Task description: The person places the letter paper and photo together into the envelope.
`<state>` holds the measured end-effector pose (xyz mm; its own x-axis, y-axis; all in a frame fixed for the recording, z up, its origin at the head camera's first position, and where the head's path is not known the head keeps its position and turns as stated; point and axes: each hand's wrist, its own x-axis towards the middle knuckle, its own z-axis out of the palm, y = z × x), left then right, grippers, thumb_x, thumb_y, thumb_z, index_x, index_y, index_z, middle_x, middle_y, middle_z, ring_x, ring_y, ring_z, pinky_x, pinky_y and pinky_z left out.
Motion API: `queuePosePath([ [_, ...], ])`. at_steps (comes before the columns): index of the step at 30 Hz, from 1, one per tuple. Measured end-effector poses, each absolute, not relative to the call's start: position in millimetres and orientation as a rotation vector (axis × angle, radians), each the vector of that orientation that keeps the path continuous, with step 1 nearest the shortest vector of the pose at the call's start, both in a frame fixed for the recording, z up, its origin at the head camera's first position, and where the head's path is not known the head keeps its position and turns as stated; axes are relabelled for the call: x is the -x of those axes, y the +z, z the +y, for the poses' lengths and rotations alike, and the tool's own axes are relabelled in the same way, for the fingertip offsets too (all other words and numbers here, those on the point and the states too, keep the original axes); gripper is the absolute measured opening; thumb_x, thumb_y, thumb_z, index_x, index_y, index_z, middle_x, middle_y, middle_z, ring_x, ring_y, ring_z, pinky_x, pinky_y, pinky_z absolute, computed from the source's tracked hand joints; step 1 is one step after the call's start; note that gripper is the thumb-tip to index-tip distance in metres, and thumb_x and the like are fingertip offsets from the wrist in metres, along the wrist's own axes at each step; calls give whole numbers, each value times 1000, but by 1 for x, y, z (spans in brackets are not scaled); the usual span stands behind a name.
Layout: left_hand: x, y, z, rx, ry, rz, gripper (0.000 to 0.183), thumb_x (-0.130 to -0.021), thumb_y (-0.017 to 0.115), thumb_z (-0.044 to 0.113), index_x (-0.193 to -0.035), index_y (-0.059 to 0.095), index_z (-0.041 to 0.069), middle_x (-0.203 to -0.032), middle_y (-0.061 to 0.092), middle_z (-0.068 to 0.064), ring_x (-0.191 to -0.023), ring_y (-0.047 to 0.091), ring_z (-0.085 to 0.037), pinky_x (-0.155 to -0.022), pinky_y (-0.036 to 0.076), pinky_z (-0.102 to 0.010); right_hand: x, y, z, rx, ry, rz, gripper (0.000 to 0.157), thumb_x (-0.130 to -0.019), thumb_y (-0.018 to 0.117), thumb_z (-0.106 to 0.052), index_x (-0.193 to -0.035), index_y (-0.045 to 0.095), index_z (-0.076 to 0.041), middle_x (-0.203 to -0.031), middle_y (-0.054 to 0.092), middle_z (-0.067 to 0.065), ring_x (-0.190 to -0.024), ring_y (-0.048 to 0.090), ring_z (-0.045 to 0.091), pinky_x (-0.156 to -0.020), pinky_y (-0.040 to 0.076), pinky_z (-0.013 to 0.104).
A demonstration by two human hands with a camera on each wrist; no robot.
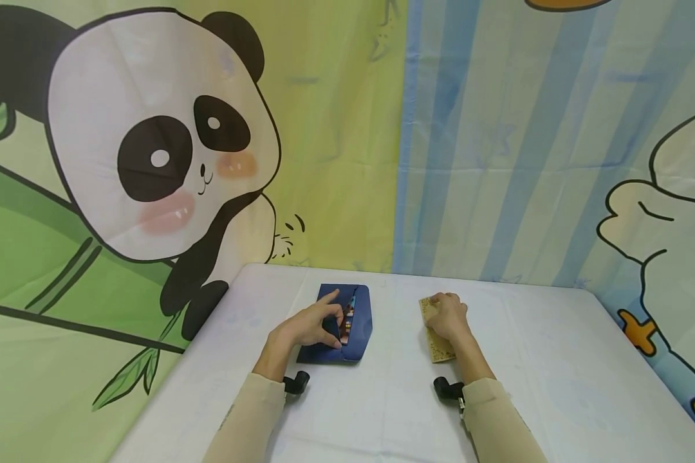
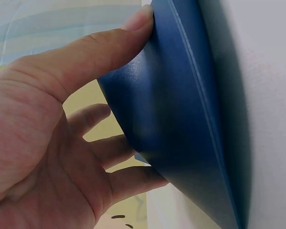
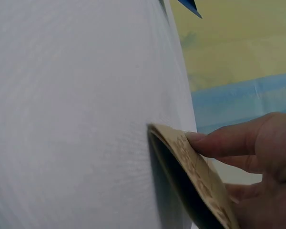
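A dark blue envelope (image 1: 360,328) lies at the middle left of the table, its pocket gaping. Colourful printed paper (image 1: 348,321) shows inside the gap. My left hand (image 1: 318,323) grips the pocket side, and in the left wrist view the thumb (image 2: 140,21) presses one edge of the blue envelope (image 2: 171,109) while other fingers touch its far edge. To the right, a tan folded card (image 1: 440,347) with a printed pattern is under my right hand (image 1: 448,316). In the right wrist view that hand pinches the tan card (image 3: 193,167), whose two layers stand slightly apart.
A white cloth covers the table (image 1: 382,399). Behind it hangs a printed curtain with a panda (image 1: 168,148) on the left and blue stripes on the right. Each wrist wears a small black camera mount (image 1: 296,382).
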<state>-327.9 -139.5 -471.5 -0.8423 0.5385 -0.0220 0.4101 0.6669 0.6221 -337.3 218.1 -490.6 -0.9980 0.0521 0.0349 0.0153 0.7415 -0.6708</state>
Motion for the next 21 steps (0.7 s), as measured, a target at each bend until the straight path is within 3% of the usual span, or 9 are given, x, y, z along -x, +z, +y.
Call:
queuePosePath([
  [5,328,-472,-140,-777,925,2675,38,-77,94,22,-95,60,25,-176,12,-11,-156,24,-47,-111,42,-61,339,-491,219,42,1150,-2902,56,-83,77,4,-136,59,8,-157,43,32,-140,46,53,-114,40,63],
  [9,328,-472,-139,-780,922,2678,38,-77,94,22,-96,61,24,-176,13,-11,-156,25,-48,-112,41,-62,338,-491,219,42,1148,-2893,53,-83,79,-1,-133,63,5,-145,55,33,-122,59,47,-100,49,57],
  [18,327,-471,-139,-767,935,2680,39,-75,94,20,-95,61,24,-176,13,-11,-157,21,-47,-117,33,-66,337,-490,217,55,1169,-2856,52,-90,75,-6,-139,60,3,-143,58,32,-103,63,36,-83,50,43],
  [21,327,-470,-139,-770,937,2683,38,-75,94,20,-94,61,24,-176,14,-12,-157,22,-48,-117,34,-66,337,-488,216,27,1245,-2808,58,-91,72,-5,-146,54,1,-147,55,32,-99,61,33,-79,49,38],
])
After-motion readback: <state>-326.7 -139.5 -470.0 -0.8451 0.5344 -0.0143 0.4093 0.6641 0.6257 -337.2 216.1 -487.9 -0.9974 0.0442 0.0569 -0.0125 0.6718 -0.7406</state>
